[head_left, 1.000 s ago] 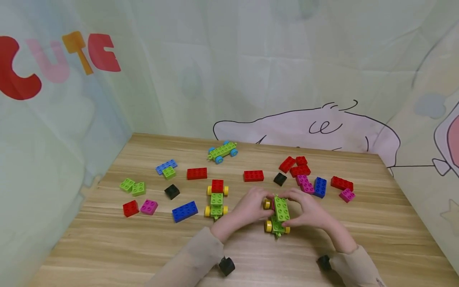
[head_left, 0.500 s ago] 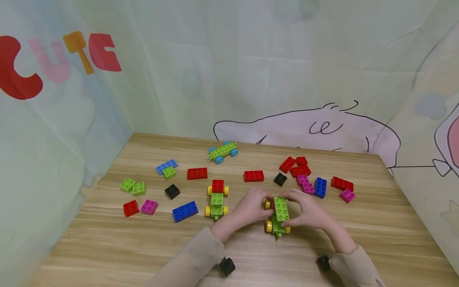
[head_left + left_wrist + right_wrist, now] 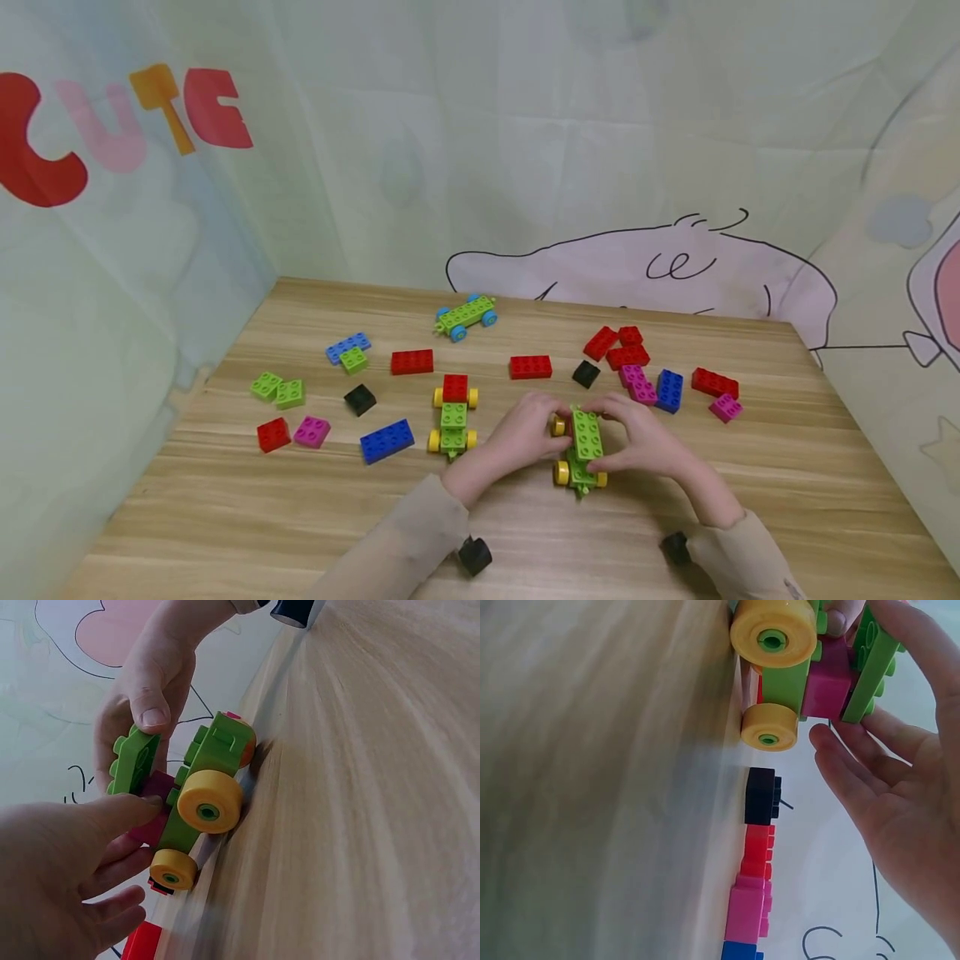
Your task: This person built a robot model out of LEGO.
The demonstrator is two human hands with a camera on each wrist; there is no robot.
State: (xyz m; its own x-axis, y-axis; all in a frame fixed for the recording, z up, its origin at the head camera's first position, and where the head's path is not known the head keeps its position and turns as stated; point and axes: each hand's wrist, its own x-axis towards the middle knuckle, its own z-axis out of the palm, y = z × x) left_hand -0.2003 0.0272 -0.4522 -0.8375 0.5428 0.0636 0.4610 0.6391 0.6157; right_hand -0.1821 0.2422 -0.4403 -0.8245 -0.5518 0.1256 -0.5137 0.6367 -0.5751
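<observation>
My right hand [image 3: 637,437] pinches a long green brick [image 3: 588,435] lengthwise, the thumb at the end nearer me. My left hand [image 3: 528,429] pinches the magenta brick [image 3: 828,682] under it, thumb against its side. The long green brick tilts over the magenta brick; I can't tell whether they're joined. The magenta brick sits on a green base [image 3: 581,482] with yellow wheels, standing on the counter [image 3: 300,521] a little nearer its right edge than its left.

Left of my left hand stands another yellow-wheeled car [image 3: 453,419], carrying green and red bricks. Beyond my hands, toward the far edge, lie a red brick [image 3: 530,367] and a black brick [image 3: 586,374]. Near that edge is a blue-wheeled base [image 3: 467,315]. Toward the right edge, a pink brick [image 3: 726,407] touches a red one; toward the left edge lie two small green bricks [image 3: 290,394].
</observation>
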